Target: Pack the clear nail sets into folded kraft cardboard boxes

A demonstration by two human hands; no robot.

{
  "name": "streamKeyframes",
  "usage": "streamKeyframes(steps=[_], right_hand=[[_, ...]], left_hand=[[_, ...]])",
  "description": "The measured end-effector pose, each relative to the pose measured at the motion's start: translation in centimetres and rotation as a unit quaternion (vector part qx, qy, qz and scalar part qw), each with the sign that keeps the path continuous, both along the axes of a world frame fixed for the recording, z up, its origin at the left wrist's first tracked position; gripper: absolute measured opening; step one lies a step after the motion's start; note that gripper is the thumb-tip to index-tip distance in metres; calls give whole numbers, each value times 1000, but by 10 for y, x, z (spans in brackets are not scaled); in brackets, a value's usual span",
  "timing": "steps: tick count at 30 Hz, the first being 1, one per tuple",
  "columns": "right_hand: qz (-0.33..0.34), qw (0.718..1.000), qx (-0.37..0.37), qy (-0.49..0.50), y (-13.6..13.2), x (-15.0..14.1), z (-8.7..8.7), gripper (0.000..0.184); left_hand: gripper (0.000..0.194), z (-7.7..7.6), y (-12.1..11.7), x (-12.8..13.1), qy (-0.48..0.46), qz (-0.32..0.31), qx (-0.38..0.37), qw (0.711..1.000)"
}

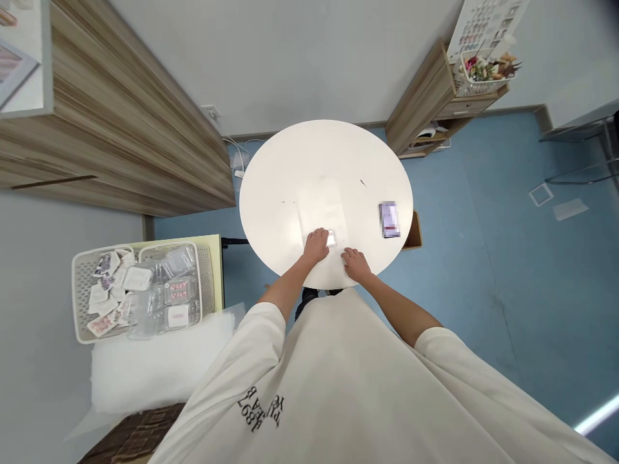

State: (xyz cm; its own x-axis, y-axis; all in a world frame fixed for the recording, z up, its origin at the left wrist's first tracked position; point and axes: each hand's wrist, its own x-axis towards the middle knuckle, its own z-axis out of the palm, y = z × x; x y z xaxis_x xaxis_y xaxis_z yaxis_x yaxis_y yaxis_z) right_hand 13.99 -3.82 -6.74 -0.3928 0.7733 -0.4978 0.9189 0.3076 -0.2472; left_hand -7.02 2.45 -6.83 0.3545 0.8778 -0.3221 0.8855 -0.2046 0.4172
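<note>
On a white round table (271, 174), a thin whitish translucent sheet (322, 200) lies flat in front of me. A small clear plastic case (331, 238) rests on its near part. My left hand (316, 245) is at the left side of this case, its fingers curled against it and hiding part of it. To the right, my right hand (356, 264) lies low on the tabletop by the sheet's near right corner, fingers stretched a little and apart, with nothing visible in them.
A purple pack (389, 219), partly blurred, lies at the table's right. A few tiny dark bits (362, 183) are on the tabletop. Baskets (77, 290) of cards and clear cases stand at left, above a white foam roll (159, 367). A wooden cabinet (430, 103) stands behind right.
</note>
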Motion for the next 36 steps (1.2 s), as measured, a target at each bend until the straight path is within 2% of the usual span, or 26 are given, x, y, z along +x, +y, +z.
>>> streamKeyframes(steps=[5,14,20,27,30,33,36], right_hand=[[19,1000,16,1,3,2,-2,43],[36,999,13,12,11,4,-7,39],[52,998,16,14,16,5,-7,39],[42,999,-19,1,35,-1,1,29],[6,999,-40,35,51,-1,5,19],[-69,991,-73,93,68,1,10,14],[-140,975,-112,133,81,4,14,15]], left_hand=[[49,-7,0,3,20,-2,1,1000],[53,-8,-6,2,32,-7,10,999],[52,6,-33,-9,32,52,15,998],[49,22,-55,-19,52,47,-55,996],[56,25,-56,-15,53,37,-59,996],[65,26,-53,-7,50,23,-36,998],[40,27,-42,-1,74,28,-6,997]])
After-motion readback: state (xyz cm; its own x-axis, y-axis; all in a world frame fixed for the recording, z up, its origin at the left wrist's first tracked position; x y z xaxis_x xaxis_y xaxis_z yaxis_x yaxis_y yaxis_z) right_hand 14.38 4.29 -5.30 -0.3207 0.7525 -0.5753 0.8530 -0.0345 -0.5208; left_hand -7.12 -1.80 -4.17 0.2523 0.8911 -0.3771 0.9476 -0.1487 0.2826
